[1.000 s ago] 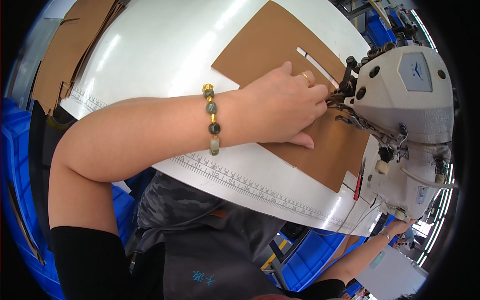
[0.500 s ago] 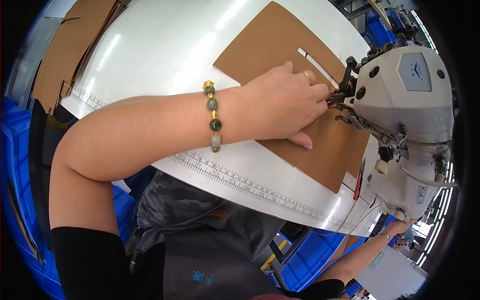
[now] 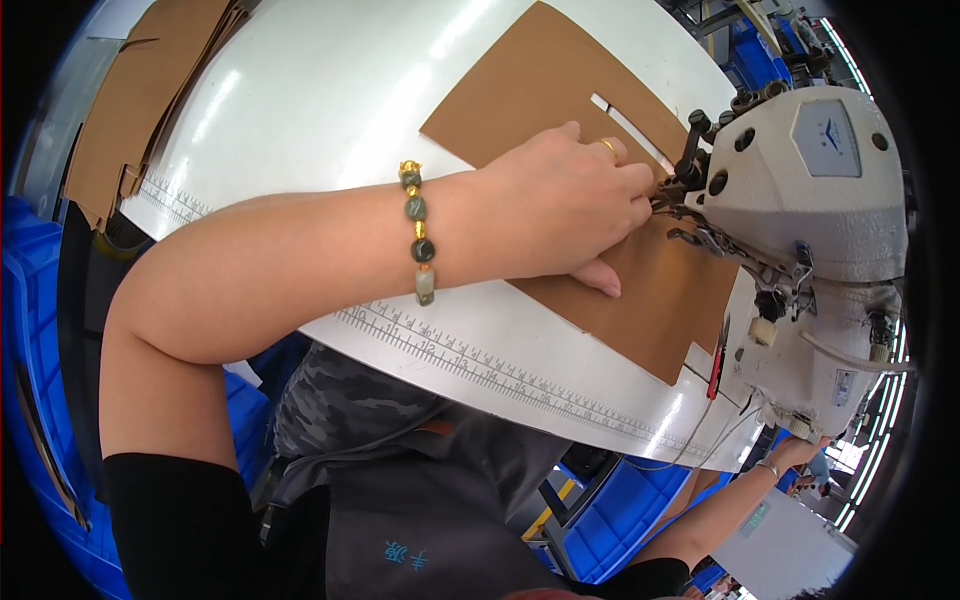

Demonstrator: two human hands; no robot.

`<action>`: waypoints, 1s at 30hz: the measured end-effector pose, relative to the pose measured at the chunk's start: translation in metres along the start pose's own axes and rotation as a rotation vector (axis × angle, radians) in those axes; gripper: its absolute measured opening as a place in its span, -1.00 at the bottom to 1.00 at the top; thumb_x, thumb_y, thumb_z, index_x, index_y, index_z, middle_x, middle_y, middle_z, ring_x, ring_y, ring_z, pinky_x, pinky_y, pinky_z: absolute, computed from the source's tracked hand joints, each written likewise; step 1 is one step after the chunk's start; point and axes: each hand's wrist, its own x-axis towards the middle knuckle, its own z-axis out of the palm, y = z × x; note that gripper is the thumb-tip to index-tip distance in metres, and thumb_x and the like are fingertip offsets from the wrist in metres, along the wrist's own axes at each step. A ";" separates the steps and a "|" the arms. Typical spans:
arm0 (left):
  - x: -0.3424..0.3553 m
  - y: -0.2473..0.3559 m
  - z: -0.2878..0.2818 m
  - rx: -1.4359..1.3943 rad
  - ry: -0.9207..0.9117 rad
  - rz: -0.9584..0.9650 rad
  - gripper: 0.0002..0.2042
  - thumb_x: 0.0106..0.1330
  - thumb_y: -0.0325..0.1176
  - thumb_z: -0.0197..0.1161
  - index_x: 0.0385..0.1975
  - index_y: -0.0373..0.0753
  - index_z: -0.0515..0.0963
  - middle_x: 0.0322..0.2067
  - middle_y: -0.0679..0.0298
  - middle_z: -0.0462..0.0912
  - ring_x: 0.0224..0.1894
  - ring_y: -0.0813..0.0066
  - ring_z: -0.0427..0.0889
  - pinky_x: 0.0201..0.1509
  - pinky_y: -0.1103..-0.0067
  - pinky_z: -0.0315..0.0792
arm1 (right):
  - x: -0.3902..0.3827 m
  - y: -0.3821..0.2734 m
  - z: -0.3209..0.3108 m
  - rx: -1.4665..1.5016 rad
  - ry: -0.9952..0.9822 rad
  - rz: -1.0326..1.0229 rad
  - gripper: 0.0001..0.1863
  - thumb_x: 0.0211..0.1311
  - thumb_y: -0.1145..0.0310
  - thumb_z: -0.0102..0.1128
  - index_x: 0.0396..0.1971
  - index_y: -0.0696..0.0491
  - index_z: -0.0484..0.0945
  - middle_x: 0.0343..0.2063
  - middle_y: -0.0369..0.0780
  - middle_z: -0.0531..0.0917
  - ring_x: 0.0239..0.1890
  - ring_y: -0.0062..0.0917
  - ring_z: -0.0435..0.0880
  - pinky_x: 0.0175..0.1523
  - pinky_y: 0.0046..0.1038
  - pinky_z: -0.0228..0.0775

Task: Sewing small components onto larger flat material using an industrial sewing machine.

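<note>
A brown leather-like panel [image 3: 505, 82] with a narrow slot lies on the white table, its right side under the sewing machine [image 3: 790, 190]. My left hand [image 3: 575, 205] rests on the panel, fingers bent and pressing down beside the needle area, thumb stretched apart. It wears a ring and a beaded bracelet [image 3: 420, 235]. The fingertips reach the presser-foot area, where the machine head partly hides them. At the lower right, my right hand [image 3: 795, 452] reaches to the far end of the machine and touches it there; its fingers are mostly hidden.
Red-handled snips [image 3: 716, 372] lie by the machine base, near loose thread. A printed ruler scale [image 3: 470, 362] runs along the table's near edge. More brown panels [image 3: 135, 95] are stacked at the far left. Blue bins [image 3: 620, 515] stand below the table.
My left hand and the panel appear shifted very slightly left, and the machine a little too. My right hand stays at the machine's end.
</note>
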 end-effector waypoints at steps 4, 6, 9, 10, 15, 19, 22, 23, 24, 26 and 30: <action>-0.001 0.001 0.000 0.016 0.015 -0.001 -0.39 0.20 0.24 0.29 -0.06 -0.23 0.58 -0.10 0.33 0.58 0.12 0.37 0.55 0.10 0.45 0.51 | -0.003 0.000 0.003 0.097 0.016 -0.024 -0.47 0.66 0.10 -0.25 0.34 0.17 0.38 0.23 -0.12 0.55 0.18 -0.30 0.60 0.27 -0.27 0.51; -0.001 0.002 0.001 0.018 0.016 0.000 -0.39 0.20 0.24 0.30 -0.06 -0.23 0.58 -0.10 0.33 0.58 0.11 0.37 0.55 0.10 0.45 0.52 | -0.003 0.000 0.003 0.126 0.009 -0.036 -0.49 0.65 0.11 -0.24 0.31 0.16 0.39 0.19 -0.13 0.57 0.14 -0.30 0.62 0.24 -0.27 0.53; 0.000 0.004 0.002 0.019 0.023 -0.003 -0.39 0.19 0.25 0.30 -0.06 -0.22 0.59 -0.11 0.34 0.57 0.10 0.38 0.56 0.10 0.44 0.52 | 0.004 0.002 -0.004 0.016 -0.028 0.014 -0.39 0.67 -0.04 -0.45 0.46 0.01 0.25 0.34 -0.12 0.45 0.32 -0.20 0.50 0.33 -0.11 0.48; -0.001 0.005 0.003 0.020 0.031 -0.006 -0.39 0.18 0.25 0.31 -0.06 -0.23 0.58 -0.12 0.34 0.57 0.10 0.38 0.56 0.10 0.45 0.52 | 0.006 0.003 -0.006 0.016 -0.028 0.014 -0.39 0.67 -0.04 -0.45 0.46 0.01 0.25 0.34 -0.12 0.45 0.32 -0.20 0.50 0.33 -0.11 0.48; -0.002 0.005 0.003 0.024 0.057 -0.011 -0.38 0.17 0.24 0.33 -0.06 -0.23 0.59 -0.13 0.34 0.57 0.09 0.39 0.56 0.08 0.47 0.51 | 0.000 0.007 -0.001 0.079 0.013 0.004 -0.49 0.64 0.06 -0.21 0.31 0.11 0.38 0.15 -0.14 0.59 0.10 -0.32 0.63 0.20 -0.23 0.57; -0.002 0.004 0.003 -0.006 0.080 -0.031 -0.39 0.16 0.20 0.36 -0.03 -0.24 0.59 -0.10 0.33 0.58 0.09 0.39 0.57 0.12 0.46 0.48 | -0.014 0.009 0.013 0.126 0.047 -0.010 -0.47 0.61 0.04 -0.15 0.33 0.09 0.35 0.14 -0.13 0.59 0.12 -0.29 0.62 0.19 -0.16 0.58; -0.002 0.002 0.004 -0.055 0.111 -0.046 -0.43 0.20 0.14 0.36 -0.02 -0.24 0.60 -0.08 0.32 0.59 0.11 0.37 0.57 0.16 0.45 0.45 | 0.002 0.015 -0.005 0.205 0.010 0.045 -0.42 0.57 -0.01 -0.07 0.35 0.09 0.34 0.14 -0.12 0.59 0.13 -0.24 0.62 0.14 -0.17 0.57; -0.002 0.001 0.005 -0.086 0.118 -0.062 -0.47 0.23 0.09 0.37 -0.01 -0.23 0.60 -0.07 0.31 0.60 0.12 0.37 0.57 0.18 0.44 0.43 | 0.004 0.015 -0.009 0.065 -0.002 -0.023 -0.42 0.56 -0.05 -0.05 0.29 0.11 0.40 0.12 -0.11 0.60 0.10 -0.26 0.63 0.10 -0.20 0.56; -0.001 0.000 0.005 -0.077 0.120 -0.053 -0.47 0.23 0.09 0.37 -0.01 -0.23 0.60 -0.07 0.31 0.60 0.12 0.37 0.57 0.18 0.44 0.43 | 0.005 0.016 -0.013 -0.075 -0.011 -0.091 -0.41 0.55 -0.08 -0.03 0.23 0.13 0.47 0.10 -0.10 0.61 0.08 -0.28 0.63 0.06 -0.23 0.55; 0.004 -0.003 0.004 -0.124 0.088 -0.171 -0.63 0.29 -0.06 0.38 -0.03 -0.16 0.63 -0.09 0.30 0.60 0.10 0.31 0.55 0.15 0.41 0.43 | -0.004 0.008 -0.017 -0.313 0.217 -0.281 -0.53 0.57 0.05 -0.03 0.11 0.18 0.51 0.04 -0.08 0.62 0.01 -0.30 0.63 0.06 -0.24 0.54; 0.023 -0.010 -0.002 -0.205 0.076 -0.212 -0.75 0.30 -0.21 0.39 -0.09 -0.11 0.65 -0.12 0.29 0.60 0.04 0.24 0.54 0.10 0.37 0.44 | -0.128 -0.066 0.062 -0.144 0.344 -0.669 -0.71 0.55 0.27 0.10 -0.18 0.24 0.60 -0.19 -0.10 0.70 -0.17 -0.37 0.67 -0.07 -0.32 0.54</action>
